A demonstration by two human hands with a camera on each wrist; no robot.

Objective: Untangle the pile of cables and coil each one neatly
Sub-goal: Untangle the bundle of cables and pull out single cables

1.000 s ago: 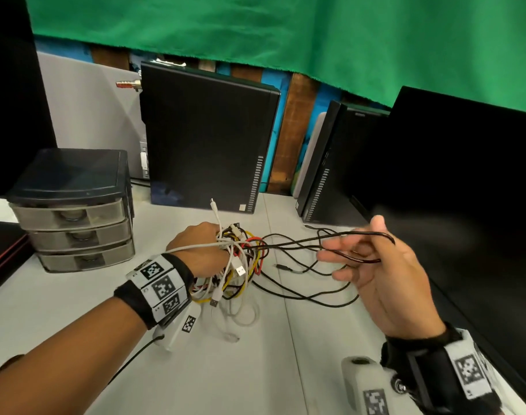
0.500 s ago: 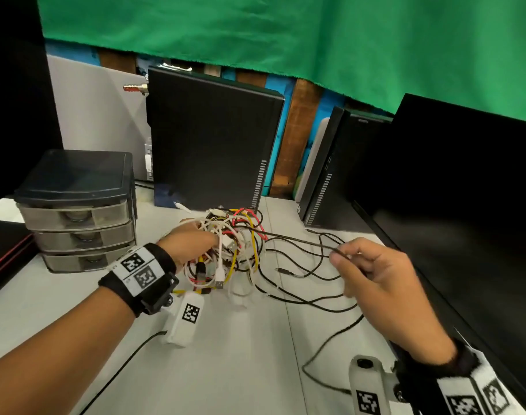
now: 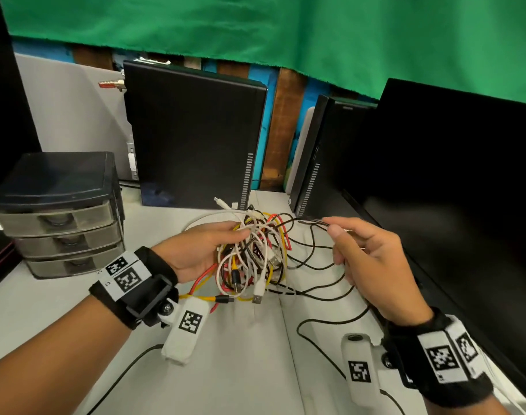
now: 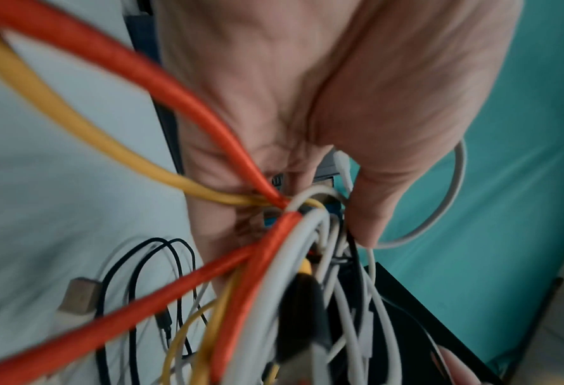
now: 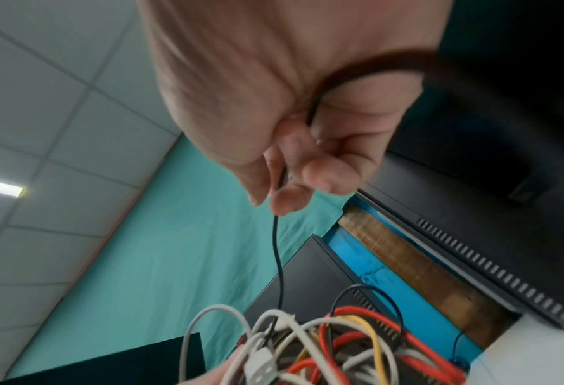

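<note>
My left hand [image 3: 195,250] grips tangled wad of white, red, yellow cables [image 3: 255,256], lifted off grey desk [image 3: 240,369] as anchor. My right hand [image 3: 372,259], just right of wad, pinches thin black cable [image 5: 279,260] btwn thumb + fingers, pulling strand clear w/o dragging rest.

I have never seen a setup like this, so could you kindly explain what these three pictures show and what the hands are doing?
There is no machine: a person wears three cameras. The wide picture comes from the head, the two close-ups from the wrists, looking along the fingers. The left hand grips a tangled bundle of cables, white, red, yellow and black, lifted above the white table. The right hand pinches one thin black cable that runs out of the bundle. Also on the table are a small drawer unit, black computer cases and a dark monitor. The checkered squares are marker tags on the wristbands.
</note>
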